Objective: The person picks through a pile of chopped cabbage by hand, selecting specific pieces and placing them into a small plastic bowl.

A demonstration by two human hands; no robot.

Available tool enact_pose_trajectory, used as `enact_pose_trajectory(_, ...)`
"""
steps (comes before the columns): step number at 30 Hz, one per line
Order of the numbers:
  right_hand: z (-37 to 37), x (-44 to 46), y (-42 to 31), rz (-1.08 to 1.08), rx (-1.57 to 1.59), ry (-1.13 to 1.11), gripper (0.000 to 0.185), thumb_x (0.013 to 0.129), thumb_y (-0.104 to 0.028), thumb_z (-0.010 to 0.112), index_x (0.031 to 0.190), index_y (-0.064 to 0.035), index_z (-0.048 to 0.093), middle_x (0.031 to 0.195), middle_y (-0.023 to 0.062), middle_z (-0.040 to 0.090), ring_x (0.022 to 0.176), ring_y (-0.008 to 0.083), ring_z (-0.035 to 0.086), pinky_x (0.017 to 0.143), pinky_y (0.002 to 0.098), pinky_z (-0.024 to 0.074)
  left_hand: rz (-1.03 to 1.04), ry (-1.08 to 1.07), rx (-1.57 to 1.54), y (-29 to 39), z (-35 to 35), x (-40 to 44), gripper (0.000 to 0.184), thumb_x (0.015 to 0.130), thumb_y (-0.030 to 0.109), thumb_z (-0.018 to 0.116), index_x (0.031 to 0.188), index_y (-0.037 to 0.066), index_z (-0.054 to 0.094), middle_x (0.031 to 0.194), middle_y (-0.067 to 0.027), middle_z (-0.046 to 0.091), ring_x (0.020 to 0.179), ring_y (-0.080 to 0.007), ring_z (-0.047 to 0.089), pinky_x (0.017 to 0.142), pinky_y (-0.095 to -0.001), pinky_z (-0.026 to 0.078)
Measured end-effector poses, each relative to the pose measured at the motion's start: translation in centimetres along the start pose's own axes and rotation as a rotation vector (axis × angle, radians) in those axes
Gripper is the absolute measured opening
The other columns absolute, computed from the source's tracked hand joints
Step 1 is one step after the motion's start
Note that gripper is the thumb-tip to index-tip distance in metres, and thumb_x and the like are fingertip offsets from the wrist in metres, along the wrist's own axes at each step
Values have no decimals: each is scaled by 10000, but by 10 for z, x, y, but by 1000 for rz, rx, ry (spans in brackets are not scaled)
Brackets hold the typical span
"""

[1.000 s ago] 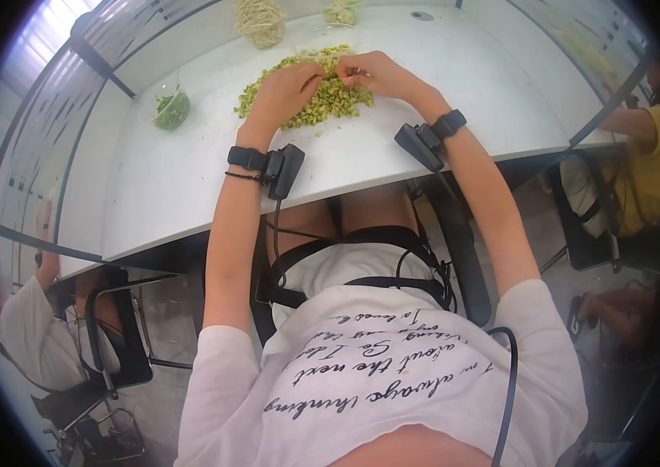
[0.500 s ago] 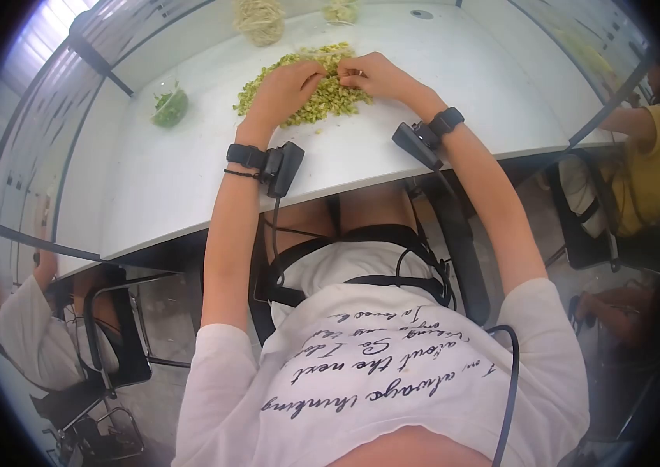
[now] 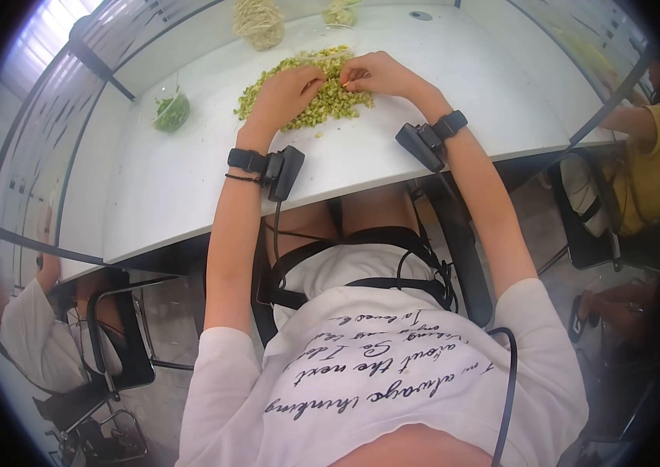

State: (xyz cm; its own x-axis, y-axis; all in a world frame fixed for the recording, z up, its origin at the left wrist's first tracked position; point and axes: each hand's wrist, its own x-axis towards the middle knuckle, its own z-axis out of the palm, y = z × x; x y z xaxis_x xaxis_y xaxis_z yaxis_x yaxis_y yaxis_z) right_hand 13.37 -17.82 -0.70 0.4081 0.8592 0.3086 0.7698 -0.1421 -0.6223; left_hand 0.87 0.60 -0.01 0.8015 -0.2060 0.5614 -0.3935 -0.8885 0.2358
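A loose heap of small chopped green and yellowish pieces (image 3: pixel 336 107) is spread on the white table. Over its left part bends my left hand (image 3: pixel 289 92), thumb and fingers drawn together at the tips. Facing it across the heap, my right hand (image 3: pixel 380 76) is in a pinch, with a small orange spot at its fingertips. Whatever either hand holds is too small or hidden to name. The two sets of fingertips are close but apart. Each wrist carries a black strap with a dark boxy device.
A clear bowl of green bits (image 3: pixel 172 114) stands left on the white table (image 3: pixel 166 187). Behind the heap lie a pale stringy bundle (image 3: pixel 260 25) and a container with pale-green contents (image 3: pixel 339 12). Low partitions border the table. People sit left and right.
My right hand's fingertips have shifted slightly, and an orange spot now shows at them. My left hand stays nearly in place. The view has moved a little.
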Motion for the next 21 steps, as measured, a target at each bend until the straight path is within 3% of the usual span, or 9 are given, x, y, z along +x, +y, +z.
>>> enact_pose_trajectory(4, -4, -1, -3, 3, 0, -41, 158, 776, -59, 663, 928, -28, 640, 837, 65, 674, 808, 141, 639, 743, 270, 501, -28, -23, 10, 3, -2, 0, 148, 868, 182, 530, 909, 70, 618, 855, -85, 628, 769, -298, 590, 661, -376, 467)
enact_pose_trajectory(8, -4, -1, -1, -3, 10, -35, 181, 763, -44, 669, 941, -26, 643, 813, 60, 676, 808, 137, 643, 758, 266, 508, -35, -25, 20, 8, -4, 0, 146, 866, 180, 537, 911, 68, 618, 846, -86, 626, 764, -297, 588, 658, -372, 468)
enact_pose_trajectory(10, -4, -2, 0, -23, 12, -20, 165, 766, -54, 670, 927, -25, 647, 805, 66, 675, 787, 135, 641, 731, 257, 503, -46, -33, 11, 8, -5, 0, 146, 866, 182, 538, 912, 69, 619, 849, -86, 626, 769, -297, 588, 661, -373, 468)
enact_pose_trajectory(13, -3, -1, -3, 6, 0, 3, 122, 774, -63, 662, 887, -18, 652, 764, 62, 666, 731, 129, 628, 685, 249, 496, -12, -12, 13, 1, -1, 0, 139, 867, 181, 558, 952, 92, 624, 849, -53, 636, 668, -226, 555, 615, -327, 451)
enact_pose_trajectory(16, -5, -2, -10, 94, 60, -5, 93, 781, -71, 654, 853, -12, 652, 719, 50, 653, 677, 119, 609, 649, 246, 489, -36, -18, 0, 1, -1, 0, 142, 867, 181, 558, 954, 89, 624, 853, -61, 637, 671, -234, 560, 619, -329, 455)
enact_pose_trajectory(21, -6, -4, -18, -50, 82, 118, 84, 790, -71, 649, 846, -7, 654, 716, 46, 651, 664, 116, 606, 643, 249, 493, -32, -34, 22, 1, -2, 0, 143, 866, 182, 556, 956, 95, 626, 845, -66, 634, 672, -241, 564, 618, -332, 457)
